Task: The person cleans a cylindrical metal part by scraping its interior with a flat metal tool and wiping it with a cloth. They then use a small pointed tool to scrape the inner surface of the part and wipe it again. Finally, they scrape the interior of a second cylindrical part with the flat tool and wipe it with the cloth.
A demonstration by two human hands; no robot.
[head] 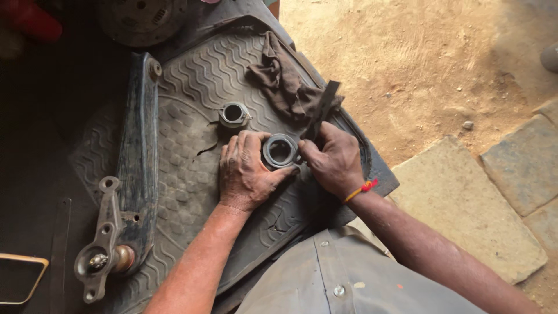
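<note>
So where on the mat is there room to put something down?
Bare mat shows between the long metal arm and the small ring, and below the left hand. It's crowded around the round part, the right hand and the rag.

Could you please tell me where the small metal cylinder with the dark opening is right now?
In the head view, the small metal cylinder stands on the ribbed black rubber mat, just beyond the left hand and left of the crumpled brown rag.

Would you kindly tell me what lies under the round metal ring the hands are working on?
The ring sits on a dark ribbed rubber mat. The left hand and right hand cover its sides, so the mat directly beneath cannot be seen.
</note>
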